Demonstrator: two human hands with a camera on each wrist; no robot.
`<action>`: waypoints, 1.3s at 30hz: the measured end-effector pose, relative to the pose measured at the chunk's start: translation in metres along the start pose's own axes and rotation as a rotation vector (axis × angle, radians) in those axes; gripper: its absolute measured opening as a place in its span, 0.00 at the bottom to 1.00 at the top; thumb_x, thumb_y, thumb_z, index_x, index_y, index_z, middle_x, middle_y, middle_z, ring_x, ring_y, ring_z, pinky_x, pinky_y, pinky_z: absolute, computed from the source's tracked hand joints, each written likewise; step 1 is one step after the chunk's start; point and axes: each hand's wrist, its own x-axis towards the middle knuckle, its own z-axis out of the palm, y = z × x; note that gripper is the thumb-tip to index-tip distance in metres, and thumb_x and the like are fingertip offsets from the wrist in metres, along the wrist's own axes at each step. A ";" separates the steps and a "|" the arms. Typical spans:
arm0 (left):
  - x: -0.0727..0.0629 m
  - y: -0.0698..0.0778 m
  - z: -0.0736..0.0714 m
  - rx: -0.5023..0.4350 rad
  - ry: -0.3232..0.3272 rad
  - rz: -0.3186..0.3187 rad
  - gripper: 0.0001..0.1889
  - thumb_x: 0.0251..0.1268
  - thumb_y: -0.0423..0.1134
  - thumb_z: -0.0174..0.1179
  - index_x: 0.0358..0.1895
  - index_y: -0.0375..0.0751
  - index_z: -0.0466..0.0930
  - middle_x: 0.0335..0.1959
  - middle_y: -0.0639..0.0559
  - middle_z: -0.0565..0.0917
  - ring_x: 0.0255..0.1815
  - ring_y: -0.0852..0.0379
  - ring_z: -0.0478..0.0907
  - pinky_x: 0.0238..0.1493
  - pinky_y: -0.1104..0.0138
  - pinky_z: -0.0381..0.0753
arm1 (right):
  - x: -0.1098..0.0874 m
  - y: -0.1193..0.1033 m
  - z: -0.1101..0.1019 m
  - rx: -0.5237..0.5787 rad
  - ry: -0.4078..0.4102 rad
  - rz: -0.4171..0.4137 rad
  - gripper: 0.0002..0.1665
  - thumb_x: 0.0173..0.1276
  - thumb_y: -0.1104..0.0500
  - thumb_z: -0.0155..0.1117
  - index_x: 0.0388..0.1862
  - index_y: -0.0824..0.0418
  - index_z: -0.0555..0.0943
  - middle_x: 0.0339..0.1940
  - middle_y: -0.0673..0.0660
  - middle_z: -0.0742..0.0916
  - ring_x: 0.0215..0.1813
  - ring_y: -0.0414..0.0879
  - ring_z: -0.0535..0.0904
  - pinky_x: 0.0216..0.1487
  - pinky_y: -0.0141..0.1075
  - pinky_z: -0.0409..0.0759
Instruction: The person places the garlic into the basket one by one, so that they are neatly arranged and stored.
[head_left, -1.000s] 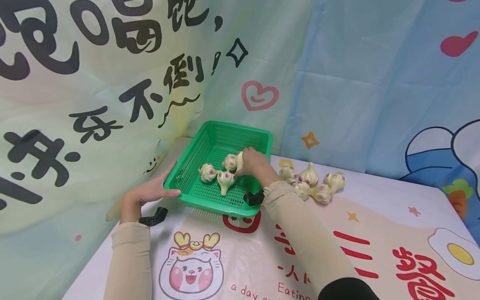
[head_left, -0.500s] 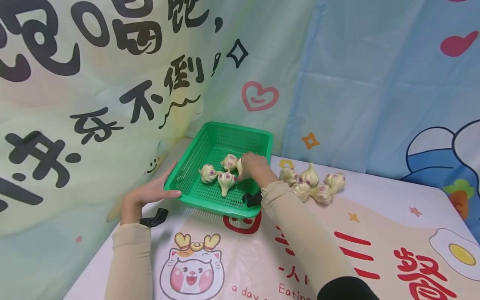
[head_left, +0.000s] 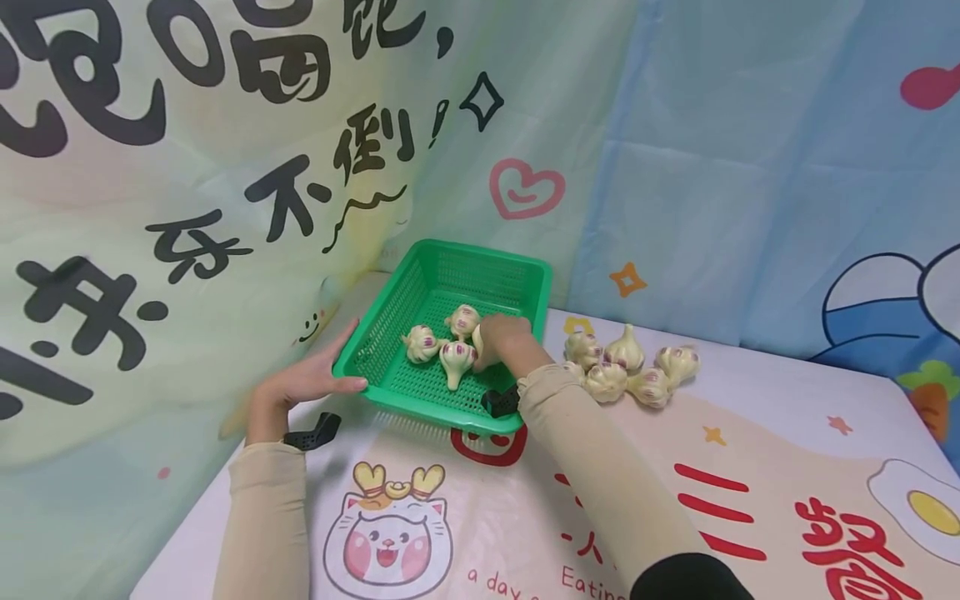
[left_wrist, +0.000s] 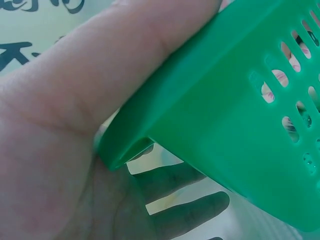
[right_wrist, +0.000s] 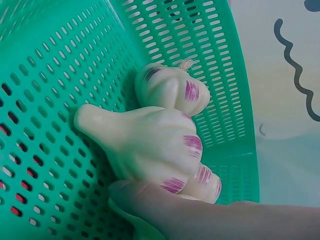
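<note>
Garlic bulb point(head_left: 477, 337), mostly hidden, sits gripped in the curled right hand point(head_left: 506, 340) inside the green basket point(head_left: 487, 283). Nearest, at the basket's 6 o'clock, is a printed cat point(head_left: 387, 537). The left hand point(head_left: 311, 375) holds the basket at 8 o'clock, thumb on top, fingers beneath. A garlic pile point(head_left: 606, 382) lies at 3 o'clock; three bulbs point(head_left: 456, 360) flank the held one at 9 o'clock. Beyond hangs a backdrop point(head_left: 690, 192).

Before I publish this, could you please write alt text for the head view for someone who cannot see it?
A person's right hand holds a mostly hidden garlic bulb inside a green basket, beside three others; their left hand holds the basket's near left corner. More bulbs lie on the printed tabletop to the right.
</note>
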 end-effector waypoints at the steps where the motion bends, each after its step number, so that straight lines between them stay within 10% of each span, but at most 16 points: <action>1: 0.001 0.000 0.000 0.001 0.001 0.004 0.57 0.58 0.45 0.65 0.76 0.56 0.24 0.77 0.40 0.34 0.74 0.42 0.42 0.71 0.43 0.43 | 0.000 0.001 0.000 0.004 0.004 0.002 0.35 0.51 0.36 0.71 0.48 0.58 0.77 0.49 0.56 0.82 0.49 0.49 0.78 0.55 0.50 0.73; 24: 0.003 0.001 0.002 -0.013 -0.007 -0.004 0.57 0.57 0.46 0.65 0.75 0.59 0.24 0.77 0.40 0.36 0.72 0.42 0.45 0.69 0.42 0.44 | -0.032 0.031 -0.029 0.124 0.031 -0.120 0.59 0.58 0.33 0.63 0.77 0.61 0.48 0.77 0.62 0.58 0.74 0.56 0.58 0.66 0.52 0.66; 39: 0.000 0.001 0.002 -0.011 -0.002 0.014 0.57 0.58 0.45 0.65 0.76 0.57 0.25 0.77 0.39 0.35 0.72 0.41 0.45 0.69 0.42 0.45 | -0.086 0.097 -0.010 0.456 0.281 -0.193 0.63 0.57 0.36 0.66 0.78 0.56 0.41 0.78 0.61 0.53 0.77 0.58 0.50 0.69 0.57 0.59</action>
